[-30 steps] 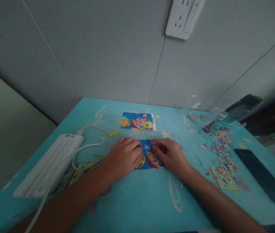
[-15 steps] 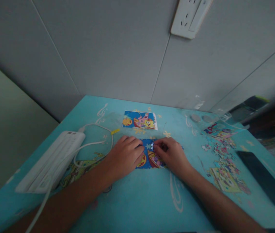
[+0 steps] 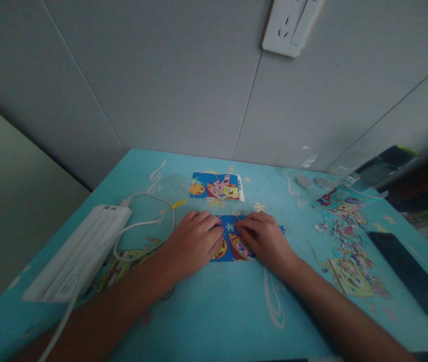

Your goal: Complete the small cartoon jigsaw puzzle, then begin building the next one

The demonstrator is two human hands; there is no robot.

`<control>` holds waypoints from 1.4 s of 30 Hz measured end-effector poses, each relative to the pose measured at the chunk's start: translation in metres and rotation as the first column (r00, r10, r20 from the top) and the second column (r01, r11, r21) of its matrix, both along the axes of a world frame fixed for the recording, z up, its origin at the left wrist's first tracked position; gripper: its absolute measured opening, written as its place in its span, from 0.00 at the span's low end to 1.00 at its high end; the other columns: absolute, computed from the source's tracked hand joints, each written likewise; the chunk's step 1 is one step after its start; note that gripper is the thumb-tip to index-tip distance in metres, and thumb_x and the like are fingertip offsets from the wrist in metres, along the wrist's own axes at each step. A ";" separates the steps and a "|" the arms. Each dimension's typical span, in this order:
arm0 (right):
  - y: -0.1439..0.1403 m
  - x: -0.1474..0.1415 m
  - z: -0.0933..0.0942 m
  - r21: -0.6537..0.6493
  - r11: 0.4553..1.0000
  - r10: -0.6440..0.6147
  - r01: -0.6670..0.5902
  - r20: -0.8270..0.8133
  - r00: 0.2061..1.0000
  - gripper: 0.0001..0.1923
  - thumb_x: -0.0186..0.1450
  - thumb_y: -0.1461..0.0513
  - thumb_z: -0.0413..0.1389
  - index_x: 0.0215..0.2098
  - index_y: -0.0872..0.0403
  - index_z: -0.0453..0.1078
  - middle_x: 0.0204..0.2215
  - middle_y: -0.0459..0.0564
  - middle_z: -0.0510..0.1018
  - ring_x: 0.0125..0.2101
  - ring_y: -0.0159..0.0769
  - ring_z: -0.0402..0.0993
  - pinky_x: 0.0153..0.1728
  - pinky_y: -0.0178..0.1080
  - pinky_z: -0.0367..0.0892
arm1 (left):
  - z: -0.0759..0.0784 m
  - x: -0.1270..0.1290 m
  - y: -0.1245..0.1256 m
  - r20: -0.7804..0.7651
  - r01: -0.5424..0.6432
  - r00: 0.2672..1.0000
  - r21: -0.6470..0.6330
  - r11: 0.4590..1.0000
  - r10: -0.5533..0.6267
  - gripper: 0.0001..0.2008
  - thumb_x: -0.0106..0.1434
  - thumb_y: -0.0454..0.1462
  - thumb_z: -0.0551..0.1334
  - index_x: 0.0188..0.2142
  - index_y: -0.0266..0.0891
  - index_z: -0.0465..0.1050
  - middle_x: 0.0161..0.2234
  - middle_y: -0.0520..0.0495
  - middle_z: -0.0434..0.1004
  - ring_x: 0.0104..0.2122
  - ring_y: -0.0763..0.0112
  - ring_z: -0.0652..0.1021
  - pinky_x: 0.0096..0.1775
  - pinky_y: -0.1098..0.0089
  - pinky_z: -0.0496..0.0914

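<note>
Behind everything, you face a grey panelled wall (image 3: pixel 161 80), and below it spreads the turquoise tabletop (image 3: pixel 214 311) with its printed flowers and swirls. On your left lies a long white device (image 3: pixel 81 254), with a white cable (image 3: pixel 63 322) running from its near part and a looped cord (image 3: pixel 173 226) at its far end. Over on your right rests a dark flat slab (image 3: pixel 410 271), and high on the wall sits a white socket plate (image 3: pixel 291 27). Loose jigsaw pieces (image 3: pixel 345 234) lie strewn near the slab.

Your left hand (image 3: pixel 198 244) rests over the left side of the blue puzzle (image 3: pixel 229 244), fingers bent; you can't tell from here whether they grip it. Your right hand (image 3: pixel 266 239) covers much of its right side, thumb and forefinger close together beside a piece-shaped gap; whether a piece is pinched there can't be told. The puzzle lies flat between both hands. Just beyond it is a smaller printed card (image 3: pixel 217 186). Smallest are two grey discs (image 3: pixel 304 182) and the yellow tag (image 3: pixel 178 203) on the looped cord.
</note>
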State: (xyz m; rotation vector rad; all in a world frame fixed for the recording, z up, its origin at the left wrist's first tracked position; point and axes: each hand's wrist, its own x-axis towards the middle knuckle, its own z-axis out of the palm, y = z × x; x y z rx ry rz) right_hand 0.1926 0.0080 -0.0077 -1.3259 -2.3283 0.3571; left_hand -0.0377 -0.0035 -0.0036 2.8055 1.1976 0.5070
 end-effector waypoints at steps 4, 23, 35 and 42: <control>-0.001 0.004 -0.002 0.037 0.999 0.032 -0.034 0.047 0.998 0.10 0.69 0.62 0.59 0.45 0.46 0.79 0.39 0.50 0.78 0.40 0.40 0.72 0.42 0.43 0.65 | -0.001 0.000 -0.001 0.004 -0.004 1.000 0.000 1.000 0.004 0.11 0.72 0.37 0.55 0.45 0.40 0.77 0.45 0.44 0.76 0.46 0.60 0.73 0.49 0.56 0.65; -0.017 0.001 0.014 0.092 0.994 0.032 -0.057 0.259 0.965 0.15 0.69 0.64 0.55 0.53 0.49 0.75 0.46 0.53 0.78 0.45 0.45 0.70 0.45 0.46 0.62 | 0.001 0.000 -0.002 0.024 -0.003 1.000 -0.004 1.000 0.003 0.11 0.72 0.38 0.56 0.46 0.39 0.76 0.46 0.44 0.76 0.47 0.60 0.73 0.49 0.56 0.67; -0.018 0.008 0.013 0.110 0.975 0.157 -0.193 0.270 0.950 0.21 0.68 0.65 0.56 0.59 0.51 0.70 0.58 0.54 0.75 0.53 0.48 0.70 0.52 0.52 0.62 | -0.005 -0.002 0.000 0.068 0.006 0.998 0.008 1.000 -0.007 0.11 0.71 0.37 0.56 0.48 0.39 0.76 0.45 0.44 0.76 0.46 0.61 0.73 0.50 0.56 0.67; -0.016 0.010 0.016 0.086 0.966 0.208 -0.245 0.306 0.929 0.24 0.66 0.67 0.57 0.61 0.50 0.68 0.59 0.53 0.74 0.58 0.48 0.68 0.60 0.56 0.56 | -0.002 -0.002 0.000 0.042 0.012 0.999 -0.004 1.000 -0.011 0.12 0.71 0.37 0.56 0.49 0.40 0.76 0.45 0.44 0.76 0.46 0.60 0.73 0.50 0.55 0.68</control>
